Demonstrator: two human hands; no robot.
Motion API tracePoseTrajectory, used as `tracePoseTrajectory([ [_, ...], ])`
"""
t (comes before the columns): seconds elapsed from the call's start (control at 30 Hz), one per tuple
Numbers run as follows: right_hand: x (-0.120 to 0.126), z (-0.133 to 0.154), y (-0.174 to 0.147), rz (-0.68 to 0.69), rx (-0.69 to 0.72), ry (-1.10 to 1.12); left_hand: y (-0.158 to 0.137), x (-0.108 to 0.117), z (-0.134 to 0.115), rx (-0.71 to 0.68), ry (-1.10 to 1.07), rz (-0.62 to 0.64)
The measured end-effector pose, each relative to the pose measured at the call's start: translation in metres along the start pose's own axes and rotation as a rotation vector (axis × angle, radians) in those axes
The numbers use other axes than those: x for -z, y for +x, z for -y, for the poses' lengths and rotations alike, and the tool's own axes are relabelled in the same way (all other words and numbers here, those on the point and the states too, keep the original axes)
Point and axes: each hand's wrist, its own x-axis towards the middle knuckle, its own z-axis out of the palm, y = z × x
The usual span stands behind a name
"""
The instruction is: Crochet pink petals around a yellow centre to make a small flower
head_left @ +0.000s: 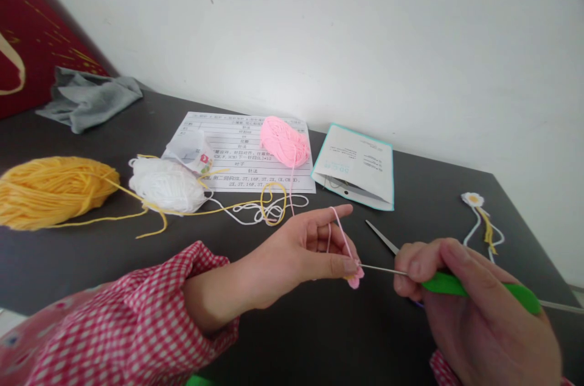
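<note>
The hook handle (444, 284) is green, the crocheted piece (354, 282) pink and yellow, the sleeve (137, 313) checked red and white.

- On my feed I see a dark desk (424, 185)
- Grey cloth (93, 97), its 10 o'clock
- Yellow yarn (57, 191), 9 o'clock
- Printed sheet (241, 151), 11 o'clock
- White packet (356, 157), 1 o'clock
- Small flower (473, 198), 3 o'clock

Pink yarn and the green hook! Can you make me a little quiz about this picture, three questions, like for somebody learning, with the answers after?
1. What is the right hand holding?
A) the gray cloth
B) the green-handled hook
C) the white pouch

2. True or false: the left hand pinches a small pink piece.

3. Fill in: the pink yarn ball rests on a ____.

Key: 1. B; 2. True; 3. printed sheet.
</note>
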Motion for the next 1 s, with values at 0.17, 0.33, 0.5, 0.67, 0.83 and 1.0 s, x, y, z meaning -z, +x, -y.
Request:
tracePoseTrajectory([
  [0.17,0.007,0.003,-0.006,0.039,-0.035,-0.110,0.002,0.002,0.004,0.049,0.033,0.039],
  [0.33,0.011,0.006,-0.006,0.116,-0.139,-0.148,0.002,0.004,0.004,0.179,0.030,0.029],
  [0.5,0.004,0.004,0.004,0.077,-0.330,0.070,0.001,0.006,0.000,0.244,-0.020,0.138],
  [0.67,-0.001,-0.004,0.013,0.082,-0.596,0.287,0.003,0.008,0.001,0.201,-0.123,0.199],
  [0.83,0.001,-0.012,0.014,0.069,-0.710,0.428,0.003,0.009,0.002,0.158,-0.132,0.194],
  [1.0,0.002,-0.014,0.013,0.048,-0.725,0.434,0.002,0.007,0.001,0.133,-0.108,0.161],
])
